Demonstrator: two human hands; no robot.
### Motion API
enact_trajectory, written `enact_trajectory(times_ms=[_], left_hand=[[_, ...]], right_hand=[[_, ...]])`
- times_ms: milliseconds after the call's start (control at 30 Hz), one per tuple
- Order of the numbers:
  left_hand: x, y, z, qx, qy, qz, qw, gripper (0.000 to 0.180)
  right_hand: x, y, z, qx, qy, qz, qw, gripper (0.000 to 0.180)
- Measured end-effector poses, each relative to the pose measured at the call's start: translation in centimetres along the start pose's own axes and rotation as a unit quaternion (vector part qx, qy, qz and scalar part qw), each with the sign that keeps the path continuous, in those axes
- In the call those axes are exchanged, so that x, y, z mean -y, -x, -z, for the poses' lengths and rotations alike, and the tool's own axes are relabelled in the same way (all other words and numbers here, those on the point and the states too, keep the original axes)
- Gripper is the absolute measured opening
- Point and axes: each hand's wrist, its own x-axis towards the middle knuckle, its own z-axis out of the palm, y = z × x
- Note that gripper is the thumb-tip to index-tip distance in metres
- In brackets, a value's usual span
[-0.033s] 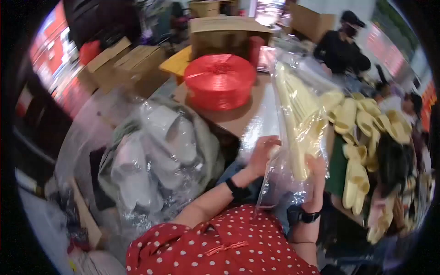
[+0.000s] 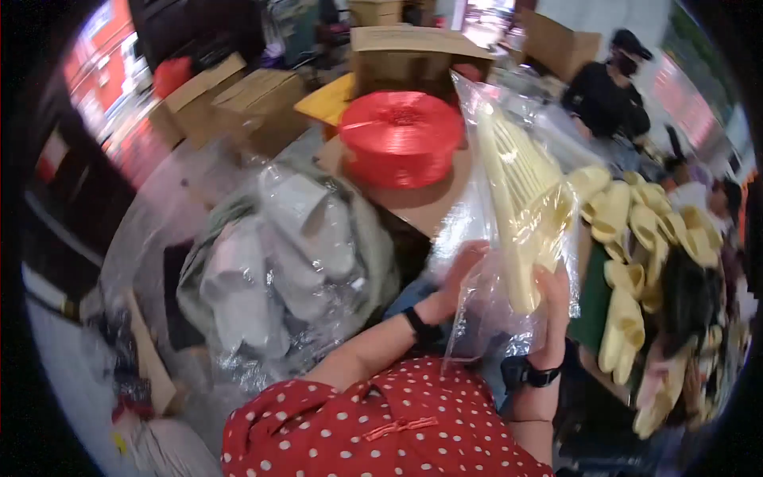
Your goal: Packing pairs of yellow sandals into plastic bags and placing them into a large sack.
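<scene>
The fingers of the left hand [image 2: 455, 278] lie flat and spread against the near face of a clear bag [image 2: 509, 199], palm pressed to the plastic, not curled around anything. The right hand [image 2: 554, 306] is closed on the bag's lower right edge, fingers wrapped around the plastic and the pale yellow slippers [image 2: 520, 191] inside it. The bag stands tilted up in front of the person's chest, its top leaning away toward the red spool [image 2: 401, 137].

Only the head view is given. The spool sits on a cardboard sheet [image 2: 421, 199] just beyond the bag. Left of the hands lies a big clear sack [image 2: 278, 262] stuffed with white slippers. To the right, loose yellow slippers [image 2: 636, 238] are heaped on a surface. Brown boxes [image 2: 238, 99] stand behind the spool. A person in black [image 2: 608, 95] is at the far right, well apart from the hands. Both wrists carry dark bands.
</scene>
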Motion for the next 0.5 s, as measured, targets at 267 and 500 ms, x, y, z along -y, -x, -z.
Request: enact_trajectory(times_ms=[267, 500], left_hand=[[8.5, 1.2, -0.5, -0.045, -0.397, -0.031, 0.916, 0.032], [7.5, 1.0, -1.2, -0.038, -0.41, 0.006, 0.911, 0.038]], right_hand=[[-8.6, -4.6, -18.6, 0.323, 0.165, 0.144, 0.921, 0.093], [-20.6, -1.2, -25.0, 0.354, 0.454, 0.253, 0.778, 0.098]])
